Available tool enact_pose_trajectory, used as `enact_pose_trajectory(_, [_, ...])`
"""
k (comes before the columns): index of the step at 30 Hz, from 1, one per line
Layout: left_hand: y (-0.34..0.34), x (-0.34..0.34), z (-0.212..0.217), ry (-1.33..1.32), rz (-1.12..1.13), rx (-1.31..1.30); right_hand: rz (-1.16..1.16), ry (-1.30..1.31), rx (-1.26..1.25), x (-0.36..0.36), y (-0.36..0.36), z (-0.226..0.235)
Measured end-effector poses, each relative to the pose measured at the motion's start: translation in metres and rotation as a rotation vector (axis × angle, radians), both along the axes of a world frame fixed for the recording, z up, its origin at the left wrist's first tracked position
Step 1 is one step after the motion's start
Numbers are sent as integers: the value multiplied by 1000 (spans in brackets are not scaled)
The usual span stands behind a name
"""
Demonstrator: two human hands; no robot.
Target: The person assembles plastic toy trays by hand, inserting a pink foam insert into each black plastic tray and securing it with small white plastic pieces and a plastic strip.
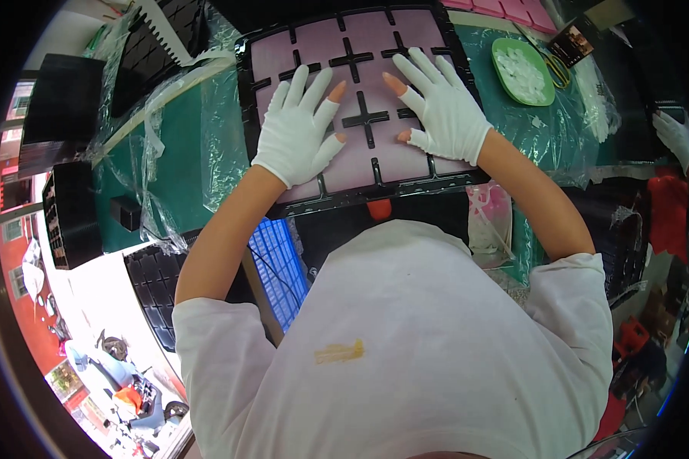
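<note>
A black plastic tray (369,191) lies in front of me, its raised cross-shaped dividers standing over pink sheet material (314,51). Both my hands wear white gloves with the thumb and index fingertips bare. Flat on the tray's left part rests my left hand (298,126), fingers pointing away from me and spread. My right hand (440,107) lies on the right part, its fingers also stretched out and apart. Neither hand holds anything. One black cross divider (366,118) shows between the two hands.
Right of the tray, a green dish (523,73) holds small whitish pieces, with scissors (557,70) beside it. Clear plastic film (222,145) covers parts of the green table. Black trays (61,115) are stacked at left. Another person's gloved hand (674,134) shows at far right.
</note>
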State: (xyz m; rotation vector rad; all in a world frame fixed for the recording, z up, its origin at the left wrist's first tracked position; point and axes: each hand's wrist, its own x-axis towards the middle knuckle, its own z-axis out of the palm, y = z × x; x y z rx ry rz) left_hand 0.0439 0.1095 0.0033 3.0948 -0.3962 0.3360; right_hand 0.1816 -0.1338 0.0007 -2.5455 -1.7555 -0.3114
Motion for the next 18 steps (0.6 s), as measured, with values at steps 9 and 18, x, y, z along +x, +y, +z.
enact_pose_trajectory(9, [1,-4,-1,10,-130,-11,209,115,121,-7,3,4])
enact_pose_trajectory(18, [47,-73,-6,-382,618,-780,105,312,211,-57,-44,15])
